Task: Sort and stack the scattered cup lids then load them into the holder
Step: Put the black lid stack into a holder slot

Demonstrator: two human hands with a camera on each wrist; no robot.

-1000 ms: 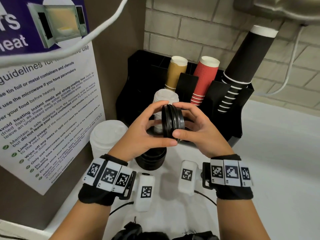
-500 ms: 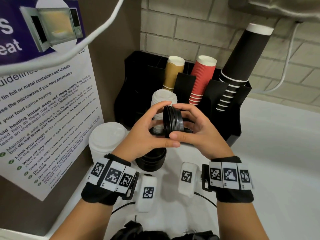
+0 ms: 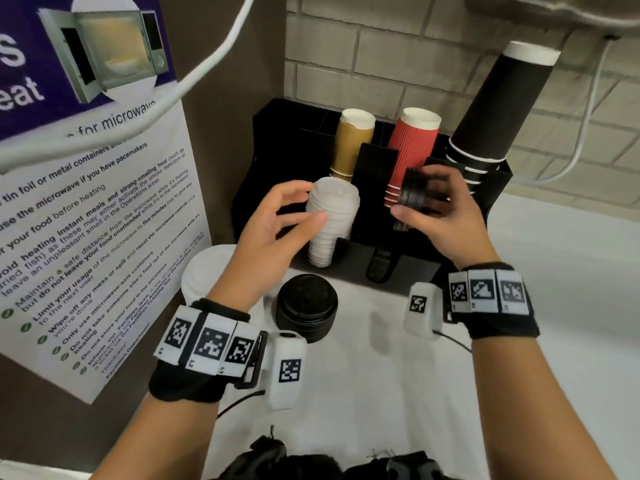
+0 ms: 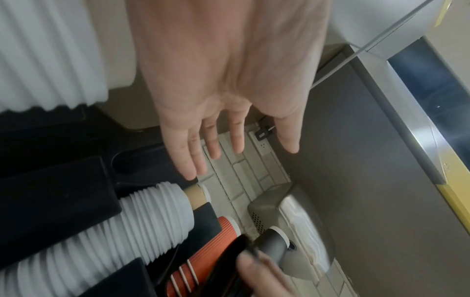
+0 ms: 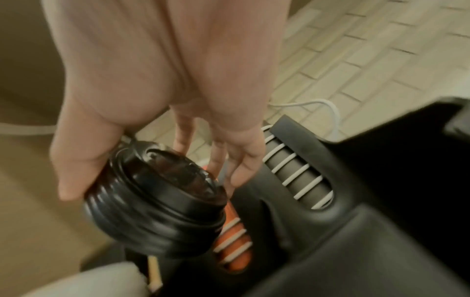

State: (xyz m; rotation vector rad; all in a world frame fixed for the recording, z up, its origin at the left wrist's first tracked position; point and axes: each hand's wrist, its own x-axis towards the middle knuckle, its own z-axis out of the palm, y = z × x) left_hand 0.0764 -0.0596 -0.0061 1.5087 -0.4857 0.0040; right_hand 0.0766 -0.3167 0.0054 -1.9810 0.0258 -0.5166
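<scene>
1. Glossy black ridged plastic lid stack (image 3: 414,192), held on edge.
2. Matte black plastic cup holder (image 3: 375,181).
3. Plain white ribbed lid stack (image 3: 330,220) in the holder.
4. Mustard-brown paper cups (image 3: 351,143), white rims.
5. Red corrugated paper cups (image 3: 412,147), white rims.
6. Tall black paper cups (image 3: 498,109), white rim bands.
7. Black lid stack (image 3: 306,304) on the white counter (image 3: 554,306).
8. Purple-and-white printed microwave poster (image 3: 86,202), green tick bullets.

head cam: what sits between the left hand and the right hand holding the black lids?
The white lid stack in the holder, right beside the left hand; then a black divider before the right hand gripping the black lids. Head view.
</scene>
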